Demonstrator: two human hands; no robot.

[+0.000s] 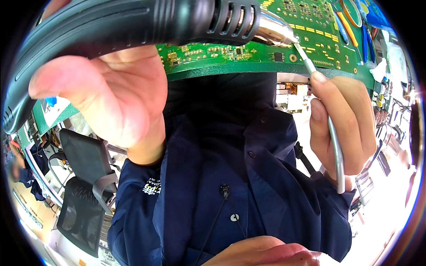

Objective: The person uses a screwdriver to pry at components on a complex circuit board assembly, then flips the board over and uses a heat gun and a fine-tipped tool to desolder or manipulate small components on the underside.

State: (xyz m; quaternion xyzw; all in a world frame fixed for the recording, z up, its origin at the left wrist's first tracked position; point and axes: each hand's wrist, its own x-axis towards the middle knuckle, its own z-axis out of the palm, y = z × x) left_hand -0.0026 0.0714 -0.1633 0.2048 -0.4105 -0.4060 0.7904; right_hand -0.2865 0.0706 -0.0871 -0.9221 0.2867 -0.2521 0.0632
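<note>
My left hand (111, 95) is wrapped around the black handle of a hot air gun (133, 24); its fingers pass behind the handle and are mostly hidden. The gun's shiny metal nozzle (277, 31) points right, close over a green circuit board (326, 40) with gold pads and small parts. In my right hand (348, 119), a slender silver metal tool (335, 146) is pinched between thumb and fingers. Its tip meets the board area right at the nozzle's mouth. Whether it has one arm or two cannot be made out.
Hand tools with orange (348, 29) and blue (364, 44) handles lie at the upper right, near a crumpled white tissue (379, 70). The board rests on a green mat (213, 70). A black mesh chair (84, 164) stands to the left, with another person (26, 173) beyond it.
</note>
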